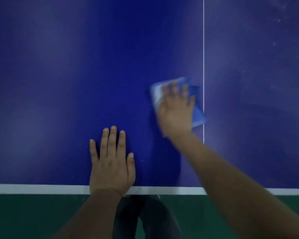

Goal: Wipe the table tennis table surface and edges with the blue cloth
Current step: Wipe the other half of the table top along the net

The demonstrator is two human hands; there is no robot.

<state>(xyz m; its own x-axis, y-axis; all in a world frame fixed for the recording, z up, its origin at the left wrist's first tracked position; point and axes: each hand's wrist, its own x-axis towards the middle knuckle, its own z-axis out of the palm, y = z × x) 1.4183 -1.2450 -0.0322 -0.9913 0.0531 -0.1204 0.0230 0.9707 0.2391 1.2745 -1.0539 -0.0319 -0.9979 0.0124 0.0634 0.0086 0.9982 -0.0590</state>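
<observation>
You are in a place for playing table tennis, like a sports room. The big blue tabletop [76, 66] has a white edge stripe [41, 188] and a thin white centre line [203, 49]. The floor [33, 216] below is green, like a games hall.

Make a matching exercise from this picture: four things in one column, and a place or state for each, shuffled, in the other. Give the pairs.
1. left hand
2. right hand
3. blue cloth
4. thin white line

A. under a blurred hand
B. flat on the table, fingers straight, near the white edge
C. runs away from the person, just right of the cloth
D. pressing on the cloth

Pairs: 1-B, 2-D, 3-A, 4-C
</observation>
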